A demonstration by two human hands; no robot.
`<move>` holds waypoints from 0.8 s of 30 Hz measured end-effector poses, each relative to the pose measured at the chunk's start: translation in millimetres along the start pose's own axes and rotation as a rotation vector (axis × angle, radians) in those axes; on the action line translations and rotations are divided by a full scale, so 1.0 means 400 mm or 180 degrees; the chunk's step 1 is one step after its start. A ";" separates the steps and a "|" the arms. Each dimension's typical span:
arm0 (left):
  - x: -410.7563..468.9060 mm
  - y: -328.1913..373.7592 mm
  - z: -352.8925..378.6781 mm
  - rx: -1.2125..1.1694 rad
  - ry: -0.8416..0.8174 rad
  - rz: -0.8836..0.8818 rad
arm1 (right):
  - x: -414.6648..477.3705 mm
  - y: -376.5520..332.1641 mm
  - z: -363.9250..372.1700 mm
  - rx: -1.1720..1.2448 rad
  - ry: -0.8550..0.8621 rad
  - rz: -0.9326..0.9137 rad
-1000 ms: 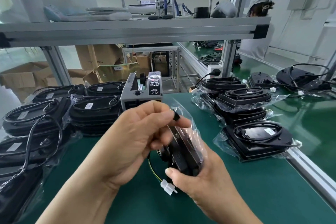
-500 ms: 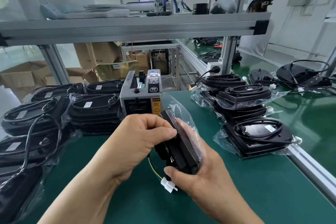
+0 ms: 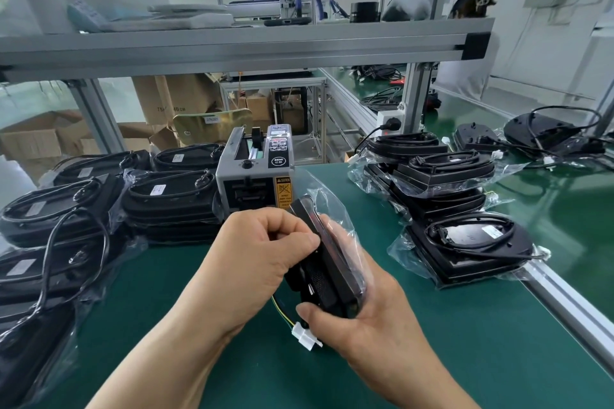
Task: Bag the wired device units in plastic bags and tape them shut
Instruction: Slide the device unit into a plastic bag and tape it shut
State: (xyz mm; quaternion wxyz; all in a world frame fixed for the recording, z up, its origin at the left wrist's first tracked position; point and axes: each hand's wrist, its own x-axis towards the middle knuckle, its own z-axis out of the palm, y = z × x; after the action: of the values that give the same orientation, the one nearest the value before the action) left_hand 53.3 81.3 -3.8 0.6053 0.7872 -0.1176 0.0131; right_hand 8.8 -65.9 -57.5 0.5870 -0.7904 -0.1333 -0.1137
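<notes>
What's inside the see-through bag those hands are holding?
A black device unit sits partly inside the plastic bag. Its wire and white connector hang out below. The left hand and right hand cover the rest.

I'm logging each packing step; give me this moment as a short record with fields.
left hand: fingers curled, pinching the device unit at its upper edge
right hand: holds the unit from below, thumb on its lower end
plastic bag: round the unit's far side, loose end sticking up
white connector: hangs below the unit on yellow and green wires
tape dispenser: on the green table, behind the hands
bagged units: stacks at left and right
</notes>
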 end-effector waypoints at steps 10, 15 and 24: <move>-0.001 -0.026 0.009 0.0161 0.0213 0.0089 | 0.000 -0.004 0.003 -0.0066 -0.0048 -0.0045; -0.002 -0.046 0.014 0.0386 0.0595 0.0087 | -0.001 0.006 0.001 -0.0076 -0.0021 -0.0033; 0.003 -0.077 0.063 -0.0780 0.0122 -0.0101 | 0.006 -0.003 0.005 -0.0146 0.0056 -0.0108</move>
State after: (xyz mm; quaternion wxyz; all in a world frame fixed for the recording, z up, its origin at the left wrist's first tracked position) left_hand 57.5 64.4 -39.5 0.6992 0.7086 -0.0943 0.0040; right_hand 10.8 -63.7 -56.3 0.5678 -0.8003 -0.1389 -0.1336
